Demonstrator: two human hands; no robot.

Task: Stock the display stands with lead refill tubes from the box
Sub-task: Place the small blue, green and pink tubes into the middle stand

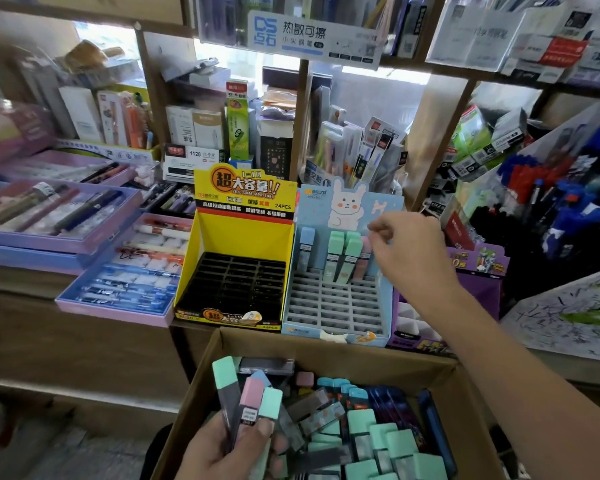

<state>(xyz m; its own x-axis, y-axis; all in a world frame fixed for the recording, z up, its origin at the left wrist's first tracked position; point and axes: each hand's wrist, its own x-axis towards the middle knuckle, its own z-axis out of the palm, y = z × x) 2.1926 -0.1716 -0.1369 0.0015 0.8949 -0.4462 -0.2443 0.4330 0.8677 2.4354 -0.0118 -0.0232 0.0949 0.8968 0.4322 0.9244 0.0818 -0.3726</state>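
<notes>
My left hand [222,452] grips a bunch of lead refill tubes [248,400] with green, pink and blue caps, held upright over the cardboard box [326,353]. The box holds several more tubes [371,441]. My right hand [409,247] reaches to the back row of the light blue rabbit display stand [336,336]. Its thumb and forefinger are together at the cap of a pink tube [365,258]; I cannot tell if they pinch it. Several tubes stand in that back row, with bare slots in front. The yellow stand [243,237] beside it has only black bare slots.
Purple trays of pens [118,285] lie left of the stands on the wooden counter. A purple display box [478,271] sits behind my right forearm. Shelves packed with stationery rise behind, and racks of blue and red pens [548,188] stand at the right.
</notes>
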